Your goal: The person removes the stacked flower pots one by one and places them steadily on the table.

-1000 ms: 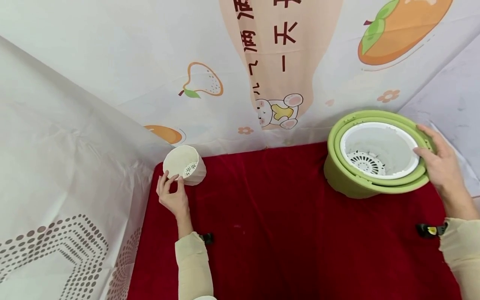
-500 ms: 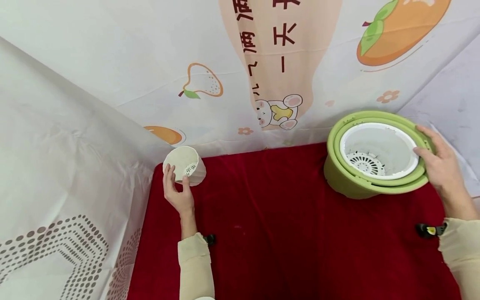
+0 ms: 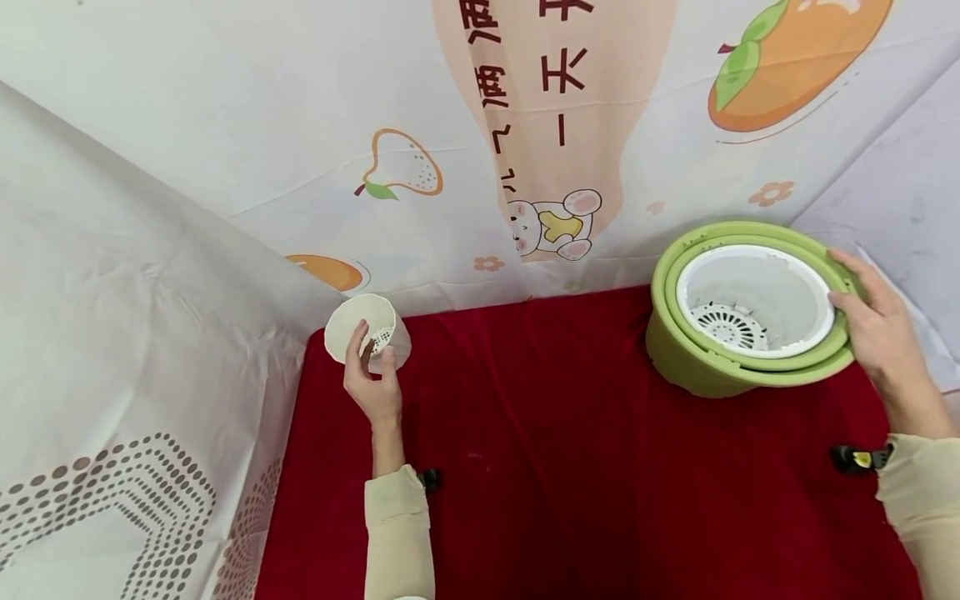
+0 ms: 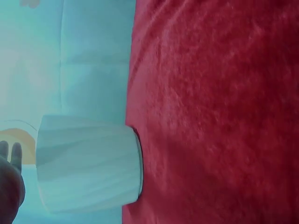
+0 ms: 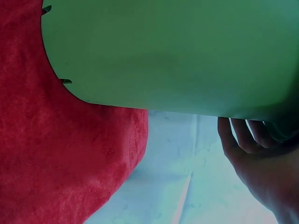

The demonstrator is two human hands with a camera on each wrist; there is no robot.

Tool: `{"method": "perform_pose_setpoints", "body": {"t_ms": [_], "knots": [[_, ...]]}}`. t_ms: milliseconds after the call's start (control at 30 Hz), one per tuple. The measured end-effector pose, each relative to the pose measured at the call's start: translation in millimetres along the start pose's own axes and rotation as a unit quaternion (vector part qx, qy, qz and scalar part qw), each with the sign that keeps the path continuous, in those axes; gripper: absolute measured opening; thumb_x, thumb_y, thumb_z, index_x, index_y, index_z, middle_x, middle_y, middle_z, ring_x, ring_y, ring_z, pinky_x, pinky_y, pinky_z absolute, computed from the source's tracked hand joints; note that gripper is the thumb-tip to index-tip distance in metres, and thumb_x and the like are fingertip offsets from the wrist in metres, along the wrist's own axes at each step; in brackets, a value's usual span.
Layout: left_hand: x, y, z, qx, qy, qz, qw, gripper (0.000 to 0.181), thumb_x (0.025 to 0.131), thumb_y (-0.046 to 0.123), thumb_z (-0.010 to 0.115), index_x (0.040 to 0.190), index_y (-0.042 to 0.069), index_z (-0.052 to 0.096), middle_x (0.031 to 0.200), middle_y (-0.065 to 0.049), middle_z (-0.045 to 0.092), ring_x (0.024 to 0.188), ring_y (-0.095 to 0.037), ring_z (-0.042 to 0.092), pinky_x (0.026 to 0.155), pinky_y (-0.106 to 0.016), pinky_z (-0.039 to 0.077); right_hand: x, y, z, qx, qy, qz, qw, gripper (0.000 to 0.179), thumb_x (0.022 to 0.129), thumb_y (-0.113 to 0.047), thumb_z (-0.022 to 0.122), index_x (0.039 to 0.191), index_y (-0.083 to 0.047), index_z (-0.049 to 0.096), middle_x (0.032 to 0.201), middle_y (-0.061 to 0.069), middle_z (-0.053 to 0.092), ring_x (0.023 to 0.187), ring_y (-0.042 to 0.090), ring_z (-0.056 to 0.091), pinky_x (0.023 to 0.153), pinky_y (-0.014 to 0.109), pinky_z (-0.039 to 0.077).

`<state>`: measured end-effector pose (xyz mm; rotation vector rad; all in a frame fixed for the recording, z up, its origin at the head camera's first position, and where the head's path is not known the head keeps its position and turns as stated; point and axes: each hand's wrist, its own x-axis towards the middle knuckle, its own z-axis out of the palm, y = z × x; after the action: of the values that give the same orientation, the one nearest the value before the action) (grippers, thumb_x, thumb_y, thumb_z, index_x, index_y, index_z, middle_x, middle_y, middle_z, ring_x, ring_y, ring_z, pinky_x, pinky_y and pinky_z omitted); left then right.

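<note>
A small white flower pot [image 3: 401,342] with a perforated bottom stands upright at the far left of the red cloth. My left hand [image 3: 377,392] overlaps its near side in the head view, fingers loosely bent and holding nothing. In the left wrist view, the fingers [image 4: 17,156] show above the pot's rim, apart from its wall. At the far right is a larger green flower pot [image 3: 693,367], with another green pot and a white pot [image 3: 757,283] nested inside it. My right hand [image 3: 885,333] grips the rim, thumb on top and fingers [image 5: 240,133] on the outer side.
Red velvet cloth [image 3: 525,433] covers the table. A printed fabric wall [image 3: 480,200] rises directly behind both pots, and another white sheet [image 3: 150,292] hangs along the left. A wrist strap [image 3: 858,460] shows on the right arm.
My left hand has slid off the small white pot's rim and shifted to the right in front of it. The right hand and the green pot have stayed in place.
</note>
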<state>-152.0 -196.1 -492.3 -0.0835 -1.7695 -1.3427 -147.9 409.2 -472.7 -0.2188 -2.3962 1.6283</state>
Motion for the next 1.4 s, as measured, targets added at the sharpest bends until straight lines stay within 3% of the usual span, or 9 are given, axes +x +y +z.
{"method": "perform_pose_setpoints", "body": {"t_ms": [200, 333, 467, 600, 733, 933, 1100, 1400], "knots": [[-6.9, 9.2, 17.0, 0.006, -0.075, 0.006, 0.9972, 0.053, 0.084, 0.011, 0.073, 0.128, -0.015, 0.057, 0.131, -0.029, 0.058, 0.117, -0.047, 0.055, 0.092, -0.068, 0.043, -2.2, 1, -1, 0.014, -0.012, 0.006, 0.9998, 0.054, 0.101, -0.001, 0.044, 0.151, -0.022, 0.044, 0.135, -0.01, 0.049, 0.097, -0.009, 0.049, 0.075, 0.001, 0.043], [-13.2, 12.4, 26.6, 0.021, -0.115, 0.004, 0.9931, 0.056, 0.087, 0.016, 0.073, 0.132, -0.012, 0.055, 0.134, -0.026, 0.057, 0.117, -0.043, 0.056, 0.095, -0.058, 0.048, -2.6, 2, 0, 0.026, -0.024, 0.006, 0.9993, 0.054, 0.102, -0.001, 0.043, 0.152, -0.021, 0.043, 0.133, -0.009, 0.049, 0.096, -0.009, 0.05, 0.074, 0.002, 0.044], [-18.4, 0.5, 35.1, 0.027, -0.134, 0.029, 0.9902, 0.056, 0.088, 0.02, 0.072, 0.131, -0.012, 0.055, 0.135, -0.027, 0.056, 0.122, -0.041, 0.054, 0.095, -0.047, 0.049, -1.7, 3, 0, 0.022, -0.029, 0.006, 0.9993, 0.055, 0.102, -0.002, 0.043, 0.153, -0.023, 0.042, 0.133, -0.012, 0.049, 0.097, -0.009, 0.049, 0.076, 0.001, 0.042], [-20.5, -13.6, 42.4, 0.024, -0.153, 0.053, 0.9866, 0.063, 0.09, 0.034, 0.073, 0.131, -0.01, 0.056, 0.136, -0.023, 0.057, 0.124, -0.04, 0.053, 0.093, -0.052, 0.048, -0.6, 3, -1, 0.012, -0.032, 0.003, 0.9994, 0.054, 0.103, -0.003, 0.042, 0.153, -0.022, 0.041, 0.134, -0.012, 0.048, 0.097, -0.01, 0.049, 0.077, 0.0, 0.041], [-20.5, -13.9, 48.0, 0.035, -0.178, 0.06, 0.9816, 0.068, 0.09, 0.047, 0.07, 0.135, -0.002, 0.057, 0.136, -0.02, 0.058, 0.121, -0.035, 0.055, 0.092, -0.054, 0.047, 0.2, 3, -2, 0.009, -0.033, 0.0, 0.9994, 0.054, 0.103, -0.004, 0.041, 0.154, -0.021, 0.04, 0.133, -0.011, 0.048, 0.094, -0.01, 0.049, 0.074, 0.001, 0.042], [-21.4, -6.3, 54.3, 0.096, -0.218, 0.083, 0.9676, 0.065, 0.089, 0.049, 0.069, 0.139, 0.01, 0.057, 0.141, -0.011, 0.056, 0.127, -0.027, 0.052, 0.103, -0.043, 0.043, 0.8, 1, -1, 0.01, -0.033, 0.001, 0.9994, 0.054, 0.103, -0.004, 0.041, 0.154, -0.022, 0.04, 0.134, -0.012, 0.048, 0.094, -0.01, 0.05, 0.073, 0.001, 0.042], [-21.3, -0.5, 59.6, 0.133, -0.255, 0.105, 0.9521, 0.067, 0.088, 0.05, 0.068, 0.142, 0.013, 0.054, 0.143, -0.011, 0.054, 0.129, -0.026, 0.05, 0.106, -0.044, 0.042, 0.9, 0, -2, 0.014, -0.031, 0.007, 0.9994, 0.054, 0.103, -0.004, 0.042, 0.153, -0.023, 0.041, 0.132, -0.011, 0.049, 0.091, -0.011, 0.051, 0.071, 0.002, 0.043], [-18.9, 6.4, 65.6, 0.145, -0.283, 0.125, 0.9399, 0.067, 0.088, 0.053, 0.068, 0.139, 0.01, 0.058, 0.143, -0.01, 0.054, 0.129, -0.025, 0.05, 0.103, -0.044, 0.045, 0.6, -2, -2, -0.006, -0.027, 0.014, 0.9995, 0.054, 0.102, -0.006, 0.042, 0.153, -0.025, 0.04, 0.133, -0.014, 0.048, 0.09, -0.011, 0.049, 0.07, 0.001, 0.042]]}}
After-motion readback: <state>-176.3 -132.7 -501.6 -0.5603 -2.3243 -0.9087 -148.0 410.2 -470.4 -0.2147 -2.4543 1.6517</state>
